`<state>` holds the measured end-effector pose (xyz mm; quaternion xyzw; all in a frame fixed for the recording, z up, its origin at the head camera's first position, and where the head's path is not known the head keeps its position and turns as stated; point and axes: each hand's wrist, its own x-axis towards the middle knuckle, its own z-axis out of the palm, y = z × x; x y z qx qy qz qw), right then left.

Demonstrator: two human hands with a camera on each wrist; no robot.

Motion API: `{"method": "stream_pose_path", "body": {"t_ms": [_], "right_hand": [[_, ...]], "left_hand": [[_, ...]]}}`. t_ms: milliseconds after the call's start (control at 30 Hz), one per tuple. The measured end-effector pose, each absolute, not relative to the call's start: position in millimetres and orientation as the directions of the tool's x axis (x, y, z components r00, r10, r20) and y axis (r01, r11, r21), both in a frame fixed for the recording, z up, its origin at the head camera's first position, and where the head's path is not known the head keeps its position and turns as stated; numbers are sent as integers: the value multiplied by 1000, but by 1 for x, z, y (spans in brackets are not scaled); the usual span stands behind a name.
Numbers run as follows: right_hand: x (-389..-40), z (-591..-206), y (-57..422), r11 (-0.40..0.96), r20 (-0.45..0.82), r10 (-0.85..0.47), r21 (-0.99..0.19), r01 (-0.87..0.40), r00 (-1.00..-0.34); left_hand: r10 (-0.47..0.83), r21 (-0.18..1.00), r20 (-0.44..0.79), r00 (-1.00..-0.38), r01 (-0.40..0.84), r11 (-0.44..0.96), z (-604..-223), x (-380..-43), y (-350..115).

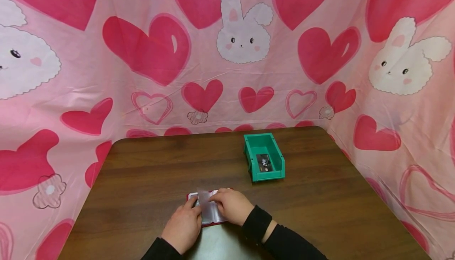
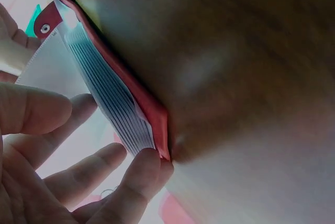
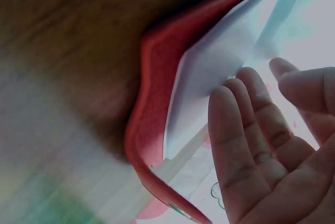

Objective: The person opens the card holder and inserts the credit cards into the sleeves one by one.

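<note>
A red card holder [image 1: 213,224] lies open on the table, its clear plastic sleeves [image 1: 210,214] showing. One sleeve [image 1: 204,199] stands raised between the two hands. My left hand [image 1: 183,226] rests its fingers on the left part of the holder. In the left wrist view its fingertips [image 2: 144,161] are at the edge of the thick sleeve stack [image 2: 107,85]. My right hand [image 1: 232,204] lies over the right part, index fingertip at the raised sleeve. The right wrist view shows its other fingers [image 3: 225,109] fairly straight beside the sleeves. A snap tab [image 2: 47,21] sticks out from the cover.
A green plastic bin [image 1: 277,176] stands farther back, right of centre, with a black card [image 1: 264,163] inside. The brown wooden table [image 1: 160,165] ends at a pink curtain [image 1: 142,70] with hearts and rabbits, which surrounds it at the back and sides.
</note>
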<state>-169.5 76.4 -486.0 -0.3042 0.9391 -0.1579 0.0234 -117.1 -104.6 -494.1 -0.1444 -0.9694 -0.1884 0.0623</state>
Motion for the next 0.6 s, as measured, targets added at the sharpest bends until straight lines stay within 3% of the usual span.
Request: {"method": "stream_pose_path", "body": {"t_ms": [400, 600], "right_hand": [[-167, -485, 74, 773, 13, -600, -248, -584, -800], [-167, -489, 74, 767, 38, -612, -215, -605, -790]], "left_hand": [[144, 330, 232, -962, 217, 919, -486, -124, -112], [310, 356, 284, -907, 400, 845, -488, -123, -104]]}}
